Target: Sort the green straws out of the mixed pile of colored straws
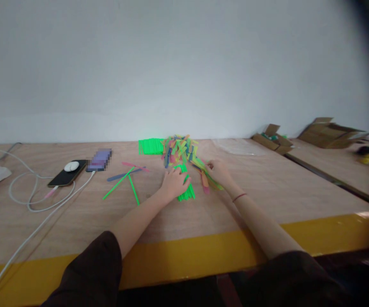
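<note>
My left hand [173, 183] curls over a bundle of thin bright green sticks [187, 192], with its thumb along the right side. Part of the bundle is hidden under the palm. To the right, my right hand [220, 172] pinches at the flat yellow-green sticks [200, 163], fingertips together. An orange and pink stick [205, 182] lies just below these. Behind both hands is a loose heap of flat coloured craft sticks [180, 150]. A neat row of bright green sticks [151, 146] lies against its left side.
Left of my hands lie two loose green sticks [118, 183], a blue stick [125, 174] and a pink stick [135, 166]. Farther left are two phones with white cables [40, 226]. At the back right stand a small cardboard box [273, 140] and a larger one [330, 134].
</note>
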A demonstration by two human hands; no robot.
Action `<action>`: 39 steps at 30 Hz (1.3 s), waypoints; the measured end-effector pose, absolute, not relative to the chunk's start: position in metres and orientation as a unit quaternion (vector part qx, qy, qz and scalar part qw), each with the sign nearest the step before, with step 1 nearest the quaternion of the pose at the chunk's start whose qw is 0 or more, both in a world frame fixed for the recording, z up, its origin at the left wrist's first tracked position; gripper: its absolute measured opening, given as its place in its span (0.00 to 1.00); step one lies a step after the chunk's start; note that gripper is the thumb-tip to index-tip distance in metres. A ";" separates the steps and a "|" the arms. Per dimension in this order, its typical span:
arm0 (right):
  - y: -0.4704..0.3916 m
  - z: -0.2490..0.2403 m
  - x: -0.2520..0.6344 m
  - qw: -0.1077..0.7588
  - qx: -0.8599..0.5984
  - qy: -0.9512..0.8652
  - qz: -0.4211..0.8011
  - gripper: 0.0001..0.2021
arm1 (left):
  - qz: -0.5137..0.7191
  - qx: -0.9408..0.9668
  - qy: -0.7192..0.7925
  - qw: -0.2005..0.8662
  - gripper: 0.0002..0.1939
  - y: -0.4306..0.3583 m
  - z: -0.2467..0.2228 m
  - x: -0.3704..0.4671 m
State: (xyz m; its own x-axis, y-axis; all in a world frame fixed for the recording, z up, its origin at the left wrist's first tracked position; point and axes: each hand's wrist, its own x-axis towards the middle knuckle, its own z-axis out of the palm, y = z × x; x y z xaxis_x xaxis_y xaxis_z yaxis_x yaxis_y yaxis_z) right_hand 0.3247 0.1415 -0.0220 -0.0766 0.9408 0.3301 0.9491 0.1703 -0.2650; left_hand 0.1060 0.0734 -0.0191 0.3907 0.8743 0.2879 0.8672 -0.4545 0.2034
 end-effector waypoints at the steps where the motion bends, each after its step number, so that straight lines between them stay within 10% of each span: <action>1: 0.142 -0.023 0.325 0.207 -0.644 -0.736 -0.015 0.13 | 0.187 0.834 0.519 0.002 0.21 0.069 -0.016 0.097; 17: 0.117 0.014 0.275 0.295 -0.557 -0.776 0.031 0.12 | 0.068 0.675 0.725 -0.119 0.17 0.064 -0.024 -0.067; 25: 0.077 0.064 0.215 0.344 -0.400 -0.713 0.462 0.17 | 0.193 0.819 0.512 -0.172 0.11 0.033 0.034 0.014; 32: 0.096 0.076 0.301 0.515 -0.478 -0.559 0.441 0.09 | 0.293 0.750 0.593 0.007 0.12 0.033 0.038 0.016; 39: 0.123 0.028 0.340 0.384 -0.632 -0.613 0.277 0.07 | 0.270 0.760 0.569 0.159 0.12 0.071 0.006 0.064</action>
State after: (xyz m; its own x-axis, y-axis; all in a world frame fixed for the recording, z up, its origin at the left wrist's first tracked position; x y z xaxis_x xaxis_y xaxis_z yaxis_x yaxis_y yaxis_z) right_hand 0.3404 0.1228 0.0278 0.0942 0.9882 0.1204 0.5621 0.0470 -0.8257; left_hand 0.0643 0.0709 0.0063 0.2056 0.9514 0.2295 0.7796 -0.3009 0.5492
